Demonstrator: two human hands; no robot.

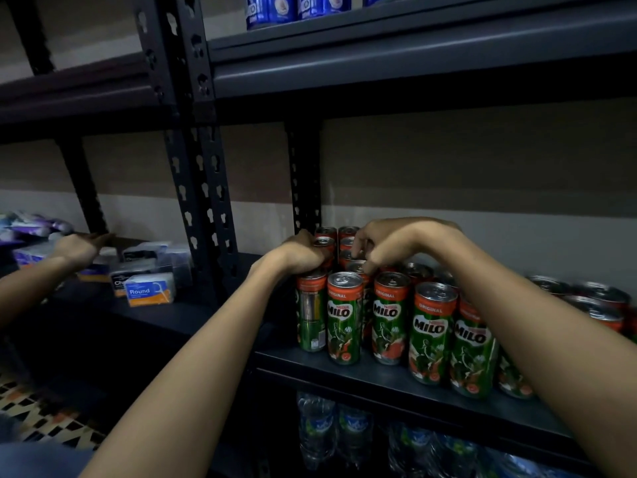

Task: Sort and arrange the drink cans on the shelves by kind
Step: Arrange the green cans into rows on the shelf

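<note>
Several green-and-red Milo cans (344, 319) stand in rows on the dark middle shelf (379, 370). My left hand (300, 255) is curled over the tops of the leftmost cans, gripping the turned front-left can (312, 315) whose label faces away. My right hand (389, 243) reaches over from the right, its fingertips pinching the rim of a Milo can (356, 267) in the second row. More Milo cans (596, 305) continue to the right, partly hidden behind my right forearm. Blue cans (272, 10) stand on the shelf above.
Another person's hand (79, 248) reaches over small boxes (148, 288) on the neighbouring left shelf. Black perforated uprights (200, 188) divide the two shelf units. Water bottles (317, 429) fill the shelf below. Patterned floor tiles (38, 412) show at bottom left.
</note>
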